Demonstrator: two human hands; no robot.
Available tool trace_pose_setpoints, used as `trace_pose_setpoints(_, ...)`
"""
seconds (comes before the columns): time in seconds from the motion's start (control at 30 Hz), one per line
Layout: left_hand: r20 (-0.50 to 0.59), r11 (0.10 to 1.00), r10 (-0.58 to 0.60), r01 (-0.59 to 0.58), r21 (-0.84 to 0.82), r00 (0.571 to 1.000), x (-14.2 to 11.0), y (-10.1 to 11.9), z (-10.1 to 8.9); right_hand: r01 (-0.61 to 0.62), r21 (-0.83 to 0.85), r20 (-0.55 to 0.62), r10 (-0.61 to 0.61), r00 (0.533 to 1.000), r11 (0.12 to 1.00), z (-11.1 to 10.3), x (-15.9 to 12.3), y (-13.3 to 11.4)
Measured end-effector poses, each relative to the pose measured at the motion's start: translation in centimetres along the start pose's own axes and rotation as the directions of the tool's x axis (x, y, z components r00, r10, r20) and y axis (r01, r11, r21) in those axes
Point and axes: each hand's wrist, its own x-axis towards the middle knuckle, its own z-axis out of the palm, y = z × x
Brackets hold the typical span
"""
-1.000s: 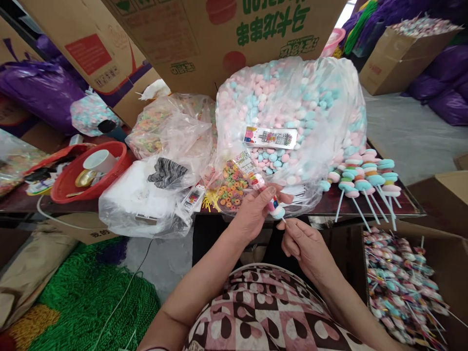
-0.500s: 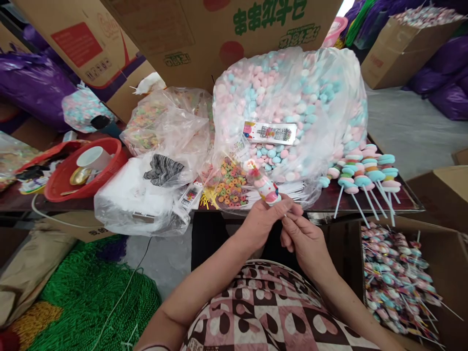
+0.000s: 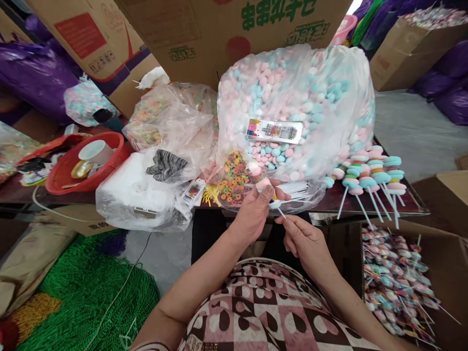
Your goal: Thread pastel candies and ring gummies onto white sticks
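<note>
- Marshmallow skewer [image 3: 263, 184]: held over table's [image 3: 318, 212] near edge.
- Left hand [image 3: 251, 214]: fingers wrapped round the candy; gripped lower half a second ago.
- Right hand [image 3: 303, 238]: fingertips pinching the stick [image 3: 281, 212].
- Stick now exposed between hands; candy probably being steadied.

L hand [image 3: 254, 209] w/ candy skewer [image 3: 263, 184], R hand [image 3: 302, 235] pinching stick [image 3: 281, 212], lg candy bag [image 3: 325, 136] behind

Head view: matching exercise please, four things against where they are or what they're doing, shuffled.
1. Left hand
2. Right hand
3. White cup
4. Green strands

A. In the red basin
B. Pinching the stick
C. Heaped at lower left
D. Closed around the candy stack

Pairs: 1-D, 2-B, 3-A, 4-C
</note>
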Motion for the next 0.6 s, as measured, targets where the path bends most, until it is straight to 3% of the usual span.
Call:
trace_pose_setpoints(0.1,0.027,0.999,-0.035,0.035,-0.019,0.999,-0.3,-0.5,-0.1,0.036,-0.018,0.013,-0.036,0.999,0.999,0.2,0.1,-0.4)
trace_pose_setpoints(0.23,0.055,0.999,-0.016,0.017,-0.027,0.998,0.2,0.4,-0.5,0.095,-0.01,-0.014,-0.095,0.995,0.995,-0.2,0.3,-0.5)
trace_pose_setpoints(0.4,-0.011,0.995,0.064,-0.065,-0.076,0.998,1.3,1.8,-1.1,0.179,-0.082,-0.122,-0.188,0.975,0.98,-0.9,0.4,-0.1)
trace_pose_setpoints(0.6,-0.052,0.994,0.086,-0.09,-0.07,0.995,1.3,1.3,-0.7,0.23,-0.231,-0.143,-0.267,0.953,0.945,-0.6,0.1,0.0)
